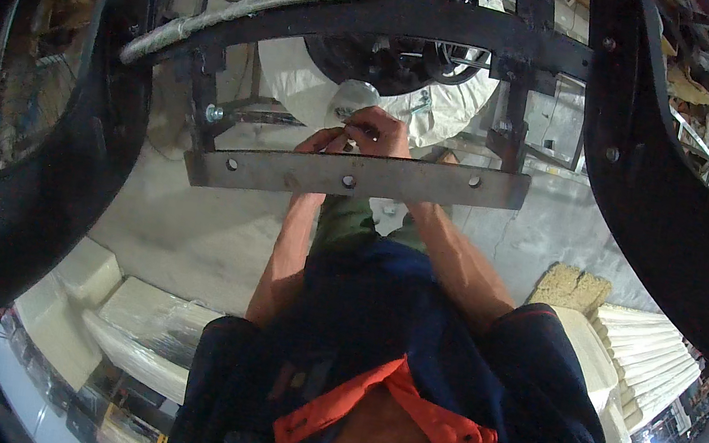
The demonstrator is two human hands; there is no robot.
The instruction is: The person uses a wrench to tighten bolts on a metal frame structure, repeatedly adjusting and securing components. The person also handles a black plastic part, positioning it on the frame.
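My hands meet behind a flat grey metal bar with three holes, and the bar crosses in front of my wrists. My right hand has its thumb and fingers pinched together. Close against it, my left hand is closed too, its fingers partly hidden. Whatever small thing lies between the fingertips is too small to name. Just beyond the fingers is a pale, translucent piece that looks like plastic. Behind that sits a wheel wrapped in a white cover, its dark hub showing.
A black metal frame surrounds the work, with a silvery wrapped tube along it. Large black curved panels stand left and right. A bolt sticks out at the frame's left. Foam blocks and shelves with clutter lie around.
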